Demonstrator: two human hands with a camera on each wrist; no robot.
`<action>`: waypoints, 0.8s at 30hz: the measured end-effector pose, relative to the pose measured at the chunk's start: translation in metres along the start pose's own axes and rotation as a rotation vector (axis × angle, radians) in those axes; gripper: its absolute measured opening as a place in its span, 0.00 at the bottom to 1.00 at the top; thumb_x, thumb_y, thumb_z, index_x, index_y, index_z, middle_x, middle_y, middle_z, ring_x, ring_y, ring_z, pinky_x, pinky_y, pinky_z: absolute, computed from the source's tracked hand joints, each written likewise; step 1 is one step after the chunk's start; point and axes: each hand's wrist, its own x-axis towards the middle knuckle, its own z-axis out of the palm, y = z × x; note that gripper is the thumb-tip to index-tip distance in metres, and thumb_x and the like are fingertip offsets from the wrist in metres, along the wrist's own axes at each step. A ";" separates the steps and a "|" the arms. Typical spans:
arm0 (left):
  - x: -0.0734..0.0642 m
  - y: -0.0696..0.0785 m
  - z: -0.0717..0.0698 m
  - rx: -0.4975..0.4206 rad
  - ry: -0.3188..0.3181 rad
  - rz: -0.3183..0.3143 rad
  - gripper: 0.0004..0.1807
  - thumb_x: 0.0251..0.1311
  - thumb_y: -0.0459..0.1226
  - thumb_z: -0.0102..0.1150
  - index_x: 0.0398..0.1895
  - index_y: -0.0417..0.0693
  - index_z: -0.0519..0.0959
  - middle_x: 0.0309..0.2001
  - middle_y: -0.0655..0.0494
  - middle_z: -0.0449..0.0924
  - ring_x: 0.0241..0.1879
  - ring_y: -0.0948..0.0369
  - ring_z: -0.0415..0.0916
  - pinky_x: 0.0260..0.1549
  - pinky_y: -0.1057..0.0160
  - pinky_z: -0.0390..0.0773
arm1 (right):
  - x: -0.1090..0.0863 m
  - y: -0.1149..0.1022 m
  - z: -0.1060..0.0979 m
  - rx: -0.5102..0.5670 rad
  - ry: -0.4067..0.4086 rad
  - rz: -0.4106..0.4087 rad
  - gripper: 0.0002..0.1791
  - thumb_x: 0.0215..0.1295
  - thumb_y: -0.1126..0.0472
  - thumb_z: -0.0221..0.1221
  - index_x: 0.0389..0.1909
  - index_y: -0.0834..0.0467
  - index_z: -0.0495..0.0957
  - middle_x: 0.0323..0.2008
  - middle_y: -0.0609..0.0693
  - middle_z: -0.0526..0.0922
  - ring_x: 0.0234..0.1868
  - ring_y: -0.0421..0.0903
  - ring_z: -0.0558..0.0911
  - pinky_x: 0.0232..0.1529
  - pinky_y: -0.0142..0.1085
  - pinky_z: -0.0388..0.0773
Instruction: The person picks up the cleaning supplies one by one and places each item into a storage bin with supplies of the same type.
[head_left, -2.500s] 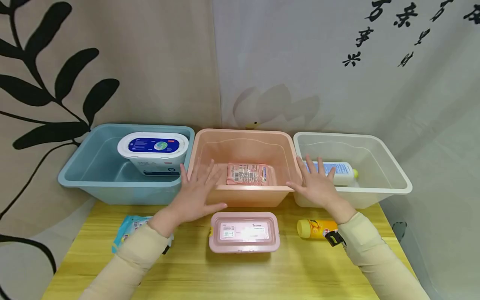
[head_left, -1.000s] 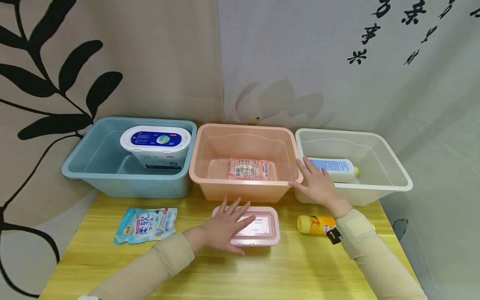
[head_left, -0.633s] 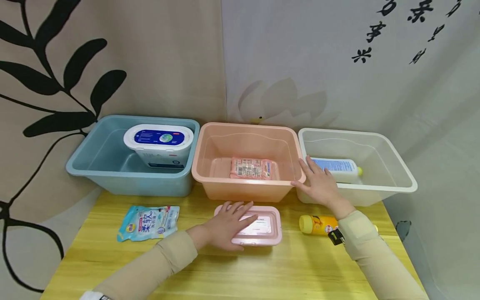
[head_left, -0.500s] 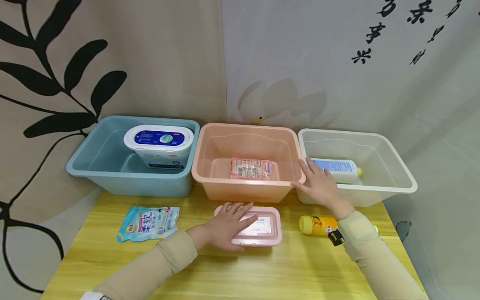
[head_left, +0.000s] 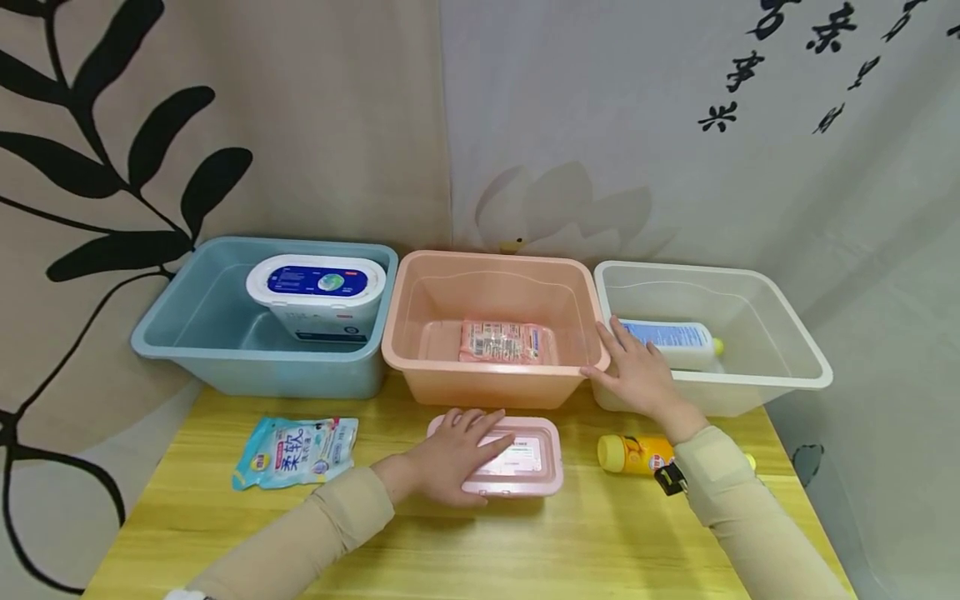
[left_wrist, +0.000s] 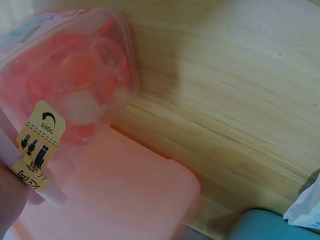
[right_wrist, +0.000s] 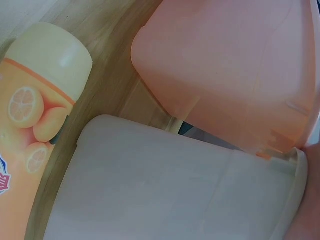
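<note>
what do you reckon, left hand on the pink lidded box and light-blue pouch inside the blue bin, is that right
Not quite: the light-blue pouch lies on the wooden table in front of the blue bin, as the head view shows; the left hand is on the pink lidded box.

Over on the left sits the blue bin [head_left: 247, 355], and inside it, toward the right end, stands a white tub [head_left: 318, 312] with a dark blue label across its lid! Down in front, a light blue packet [head_left: 296, 452] lies flat on the wood-grain desk [head_left: 525, 550]. Across to the right, a yellow bottle [head_left: 637, 454] lies on its side, cap pointing left, citrus fruit on its label! Behind it all hangs cloth [head_left: 337, 125]: black leaves [head_left: 168, 129] left, a faint flower [head_left: 558, 204] mid-field, black characters [head_left: 828, 29] upper right!
</note>
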 end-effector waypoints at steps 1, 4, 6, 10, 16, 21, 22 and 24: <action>0.000 0.000 0.000 -0.002 0.001 0.002 0.47 0.51 0.62 0.55 0.73 0.59 0.52 0.74 0.46 0.41 0.68 0.48 0.51 0.63 0.43 0.55 | 0.000 0.000 0.000 0.002 0.001 -0.002 0.46 0.64 0.32 0.45 0.73 0.55 0.46 0.73 0.62 0.46 0.70 0.63 0.56 0.65 0.64 0.51; 0.001 -0.001 0.001 0.003 0.012 0.011 0.47 0.50 0.61 0.55 0.73 0.59 0.53 0.74 0.46 0.42 0.67 0.48 0.52 0.62 0.43 0.56 | 0.000 0.001 0.000 0.011 0.006 -0.007 0.46 0.64 0.33 0.45 0.73 0.56 0.46 0.73 0.62 0.45 0.71 0.61 0.54 0.66 0.63 0.50; 0.001 -0.002 0.002 0.004 0.016 0.016 0.47 0.50 0.62 0.55 0.73 0.59 0.53 0.74 0.46 0.43 0.67 0.48 0.52 0.62 0.43 0.57 | 0.000 0.001 0.001 0.010 0.009 -0.012 0.46 0.64 0.33 0.45 0.73 0.56 0.45 0.73 0.62 0.45 0.72 0.60 0.52 0.67 0.61 0.50; 0.001 -0.003 0.005 0.006 0.029 0.023 0.47 0.50 0.62 0.55 0.73 0.59 0.53 0.74 0.46 0.44 0.66 0.48 0.53 0.61 0.43 0.57 | 0.000 0.001 0.002 0.009 0.019 -0.020 0.45 0.64 0.34 0.46 0.73 0.56 0.46 0.73 0.61 0.45 0.73 0.60 0.50 0.68 0.61 0.47; -0.001 -0.009 0.011 -0.014 0.088 0.060 0.47 0.47 0.60 0.59 0.72 0.59 0.56 0.72 0.45 0.50 0.65 0.47 0.56 0.60 0.43 0.59 | -0.001 -0.002 0.003 0.021 0.019 -0.021 0.45 0.64 0.34 0.46 0.73 0.57 0.46 0.73 0.61 0.46 0.73 0.60 0.49 0.69 0.61 0.46; -0.003 -0.012 0.011 0.011 0.123 0.108 0.47 0.46 0.61 0.59 0.71 0.59 0.57 0.71 0.45 0.51 0.64 0.49 0.57 0.59 0.46 0.60 | 0.000 -0.002 0.003 0.006 0.021 -0.016 0.45 0.64 0.34 0.46 0.73 0.57 0.47 0.73 0.60 0.46 0.73 0.59 0.49 0.69 0.60 0.46; -0.003 -0.012 0.010 0.018 0.123 0.114 0.47 0.46 0.61 0.59 0.71 0.59 0.57 0.71 0.46 0.51 0.64 0.49 0.57 0.59 0.47 0.60 | 0.000 -0.002 0.003 0.001 0.021 -0.016 0.46 0.64 0.34 0.46 0.73 0.57 0.47 0.73 0.60 0.46 0.73 0.59 0.49 0.69 0.60 0.47; -0.004 -0.013 0.007 0.033 0.130 0.127 0.47 0.46 0.61 0.58 0.71 0.60 0.57 0.72 0.46 0.51 0.64 0.50 0.57 0.59 0.47 0.59 | 0.001 -0.001 0.002 -0.005 0.023 -0.016 0.45 0.64 0.34 0.46 0.73 0.57 0.47 0.73 0.61 0.46 0.73 0.59 0.49 0.69 0.60 0.47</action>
